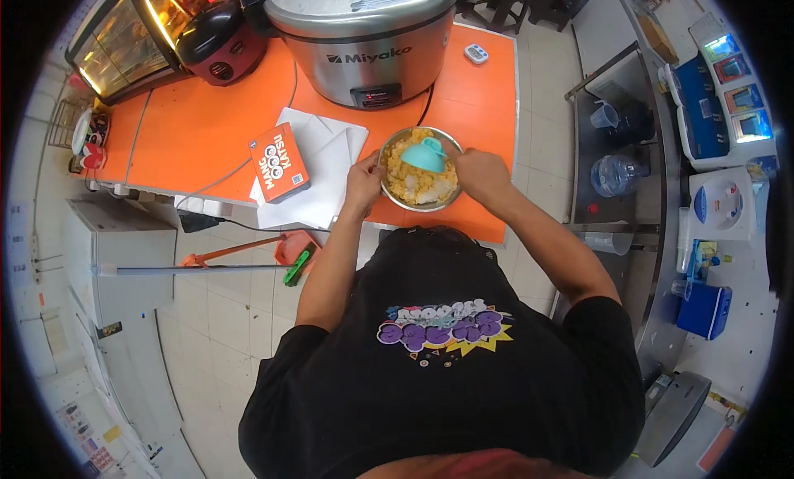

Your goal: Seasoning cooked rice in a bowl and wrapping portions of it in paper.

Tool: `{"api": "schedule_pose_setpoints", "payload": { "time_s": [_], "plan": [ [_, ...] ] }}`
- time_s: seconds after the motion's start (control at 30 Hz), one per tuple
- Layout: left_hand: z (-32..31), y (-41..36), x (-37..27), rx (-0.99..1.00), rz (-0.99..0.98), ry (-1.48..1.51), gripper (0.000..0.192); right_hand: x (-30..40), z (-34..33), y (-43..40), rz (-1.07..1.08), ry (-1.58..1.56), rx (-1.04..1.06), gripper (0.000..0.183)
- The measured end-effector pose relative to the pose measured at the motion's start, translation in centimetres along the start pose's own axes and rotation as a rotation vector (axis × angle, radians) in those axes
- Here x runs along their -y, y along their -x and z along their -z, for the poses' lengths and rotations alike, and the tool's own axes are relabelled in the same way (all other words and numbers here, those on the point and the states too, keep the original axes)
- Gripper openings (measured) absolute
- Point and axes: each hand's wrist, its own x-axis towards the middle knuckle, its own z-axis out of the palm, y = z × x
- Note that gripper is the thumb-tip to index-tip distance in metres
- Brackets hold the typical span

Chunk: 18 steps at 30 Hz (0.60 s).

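A round metal bowl (386,192) holds yellow rice (428,192) with paler clumps on its near side. My left hand (364,184) grips the bowl's left rim. At the right rim, my right hand (481,174) is closed around the handle end of a turquoise plastic scoop (423,156). The scoop lies over the rice with its rounded underside facing up. Part of its handle is hidden by my fingers. Behind the bowl stands a large silver Miyako rice cooker (372,67) with its lid down and a small red light showing.
An orange printed box (279,163) rests on white paper (335,144) left of the bowl. A digital timer (476,54) sits on the orange table (198,129). Farther left are a smaller cooker (223,45) and a lit display warmer (124,45). Cables cross the table's left part.
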Motion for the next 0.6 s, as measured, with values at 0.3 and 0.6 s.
{"api": "schedule_pose_setpoints", "payload": {
  "time_s": [0.3, 0.6],
  "plan": [
    [-2.3, 2.8, -1.8, -0.037, 0.047, 0.116, 0.055, 3.4, 0.3, 2.3, -0.105, -0.007, 0.048, 0.055],
    [-3.6, 5.9, -2.3, 0.031, 0.284, 0.124, 0.093, 0.5, 5.8, 2.2, -0.272, -0.08, 0.131, 0.057]
  ]
}}
